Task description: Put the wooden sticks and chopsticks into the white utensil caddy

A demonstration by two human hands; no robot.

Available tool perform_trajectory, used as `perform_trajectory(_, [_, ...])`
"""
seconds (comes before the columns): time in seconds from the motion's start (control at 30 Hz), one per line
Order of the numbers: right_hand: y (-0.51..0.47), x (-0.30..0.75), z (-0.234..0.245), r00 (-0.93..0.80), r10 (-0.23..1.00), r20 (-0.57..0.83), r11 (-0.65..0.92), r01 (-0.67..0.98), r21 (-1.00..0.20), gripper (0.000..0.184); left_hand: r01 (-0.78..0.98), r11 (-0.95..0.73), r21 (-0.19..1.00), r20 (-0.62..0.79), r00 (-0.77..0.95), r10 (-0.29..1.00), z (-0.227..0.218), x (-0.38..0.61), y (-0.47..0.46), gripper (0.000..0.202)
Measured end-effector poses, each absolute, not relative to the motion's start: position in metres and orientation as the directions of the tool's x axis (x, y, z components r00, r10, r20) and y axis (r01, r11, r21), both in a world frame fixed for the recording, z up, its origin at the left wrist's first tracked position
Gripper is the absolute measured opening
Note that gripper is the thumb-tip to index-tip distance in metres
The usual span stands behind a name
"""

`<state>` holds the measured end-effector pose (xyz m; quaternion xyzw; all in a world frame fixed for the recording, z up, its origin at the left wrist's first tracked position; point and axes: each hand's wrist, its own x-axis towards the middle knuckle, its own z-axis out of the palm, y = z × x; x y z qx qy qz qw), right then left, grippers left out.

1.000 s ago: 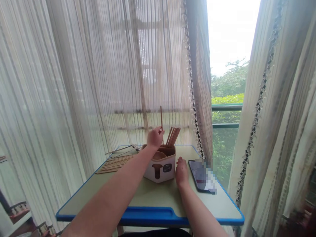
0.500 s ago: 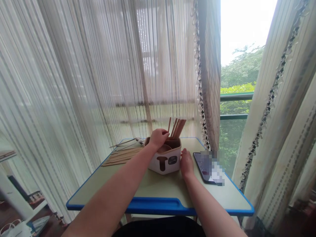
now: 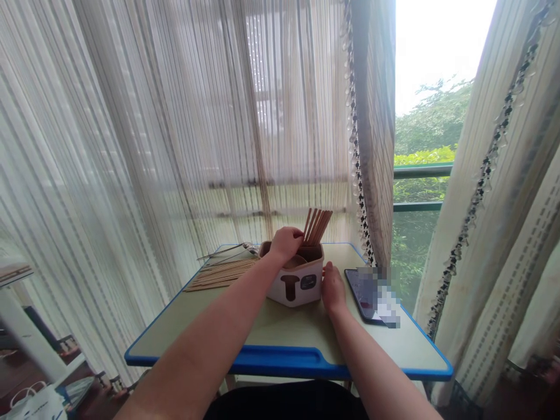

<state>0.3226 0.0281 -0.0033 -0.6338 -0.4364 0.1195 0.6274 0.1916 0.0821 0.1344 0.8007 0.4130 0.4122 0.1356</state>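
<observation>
Near phone (image 3: 359, 296), right hand (image 3: 333, 288) unclenched against box (image 3: 306, 296) — left hand (image 3: 286, 241) pinching chopstick (image 3: 308, 221) — sticks (image 3: 219, 275) leftward.

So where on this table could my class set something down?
Left of the left forearm, in front of the loose sticks; right of the right forearm, in front of the phone; and between the forearms, from box to blue front edge. It's crowded between box and phone, where the right hand sits.

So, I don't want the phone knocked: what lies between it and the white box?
In the head view, the right hand lies between the white box and the phone, with bare tabletop between hand and phone.
</observation>
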Motion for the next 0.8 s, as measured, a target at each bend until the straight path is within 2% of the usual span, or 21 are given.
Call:
perform_trajectory(0.2, [0.029, 0.323, -0.006, 0.585, 0.709, 0.395, 0.166, 0.406, -0.899, 0.045, 0.440, -0.593, 0.675, 0.461, 0.376, 0.804, 0.140, 0.197, 0.091, 0.017])
perform_trajectory(0.4, [0.030, 0.324, -0.005, 0.566, 0.719, 0.403, 0.166, 0.423, -0.891, 0.050, 0.424, -0.583, 0.693, 0.397, 0.450, 0.800, 0.142, 0.191, 0.086, 0.020])
perform_trajectory(0.57, [0.025, 0.322, 0.001, 0.552, 0.739, 0.386, 0.149, 0.425, -0.893, 0.049, 0.433, -0.599, 0.673, 0.426, 0.435, 0.793, 0.138, 0.192, 0.085, 0.021])
perform_trajectory(0.8, [0.025, 0.322, 0.000, 0.558, 0.736, 0.383, 0.169, 0.397, -0.902, 0.049, 0.465, -0.580, 0.669, 0.369, 0.470, 0.802, 0.145, 0.194, 0.089, 0.019])
